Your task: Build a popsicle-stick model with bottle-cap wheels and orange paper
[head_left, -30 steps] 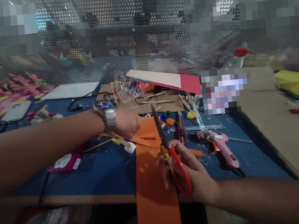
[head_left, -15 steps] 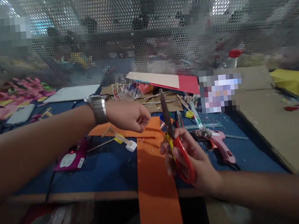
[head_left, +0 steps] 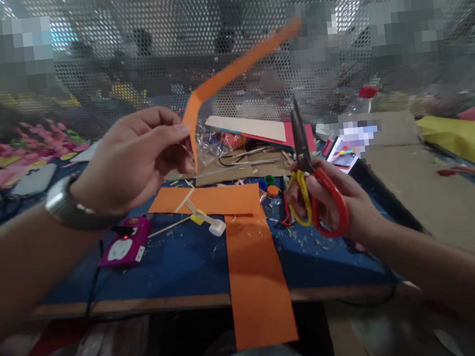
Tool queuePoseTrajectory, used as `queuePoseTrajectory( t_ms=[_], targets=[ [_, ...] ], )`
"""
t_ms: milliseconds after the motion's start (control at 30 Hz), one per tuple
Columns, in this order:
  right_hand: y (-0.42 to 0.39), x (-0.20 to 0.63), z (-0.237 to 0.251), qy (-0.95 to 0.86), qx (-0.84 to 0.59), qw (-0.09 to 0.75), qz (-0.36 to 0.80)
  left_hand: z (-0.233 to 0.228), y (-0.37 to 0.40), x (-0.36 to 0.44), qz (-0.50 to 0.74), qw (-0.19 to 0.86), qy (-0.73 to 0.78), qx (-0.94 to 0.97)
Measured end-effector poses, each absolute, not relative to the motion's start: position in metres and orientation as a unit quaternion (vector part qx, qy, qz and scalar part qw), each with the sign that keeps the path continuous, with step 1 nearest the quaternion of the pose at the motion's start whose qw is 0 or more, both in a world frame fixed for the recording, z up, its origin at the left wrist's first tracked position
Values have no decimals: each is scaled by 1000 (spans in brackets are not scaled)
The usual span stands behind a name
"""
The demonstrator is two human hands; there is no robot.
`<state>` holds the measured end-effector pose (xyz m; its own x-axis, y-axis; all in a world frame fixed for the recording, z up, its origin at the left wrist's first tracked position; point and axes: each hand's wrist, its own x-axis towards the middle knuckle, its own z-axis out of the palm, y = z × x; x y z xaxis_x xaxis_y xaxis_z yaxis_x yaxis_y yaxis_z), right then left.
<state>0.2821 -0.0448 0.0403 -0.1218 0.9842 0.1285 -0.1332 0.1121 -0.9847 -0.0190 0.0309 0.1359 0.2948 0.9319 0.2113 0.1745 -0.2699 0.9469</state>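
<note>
My left hand (head_left: 134,154), with a metal watch (head_left: 70,205) on its wrist, pinches a narrow orange paper strip (head_left: 227,71) near its lower end. The strip bends and rises to the upper right, in the air above the table. My right hand (head_left: 336,202) grips scissors (head_left: 326,203) with one red and one yellow handle loop. Their blades point up and look closed together. Below lie wider orange paper pieces (head_left: 257,277), one across the table and one hanging over the front edge. A small white plastic fork (head_left: 198,209) rests beside them.
A purple device (head_left: 126,244) with a red light and cable sits at the left. Bottle caps (head_left: 272,190) lie mid-table. Cardboard (head_left: 433,198) and yellow paper (head_left: 460,137) are at the right, near a lit phone screen (head_left: 342,154). Perforated metal mesh (head_left: 190,31) stands behind.
My left hand now holds an orange strip up, having risen and moved left from the orange paper. My right hand has shifted right and slightly up with the scissors.
</note>
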Motion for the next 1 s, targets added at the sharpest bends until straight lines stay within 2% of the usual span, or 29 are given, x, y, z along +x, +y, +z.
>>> queuePoseTrajectory(
  t_ms=[100,200,300,367,567,700,800,1000],
  targets=[
    [-29,298,40,-582,-510,386,502,121,2,-21,458,491,403,622],
    [-18,304,30,-683,-588,240,360,96,-25,-17,438,573,358,593],
    [-17,299,20,-730,-612,164,257,66,-46,-7,395,648,318,568],
    [-19,292,16,-736,-621,141,232,48,-55,0,352,666,307,581],
    [-43,273,21,-736,-656,70,150,4,-68,6,275,580,269,719],
    [-60,258,21,-747,-650,29,137,-14,-74,1,315,482,161,801],
    [-63,248,18,-751,-648,11,127,-18,-76,-2,309,476,128,813],
    [-53,235,20,-782,-609,6,131,-15,-73,-7,340,485,153,791]
  ],
)
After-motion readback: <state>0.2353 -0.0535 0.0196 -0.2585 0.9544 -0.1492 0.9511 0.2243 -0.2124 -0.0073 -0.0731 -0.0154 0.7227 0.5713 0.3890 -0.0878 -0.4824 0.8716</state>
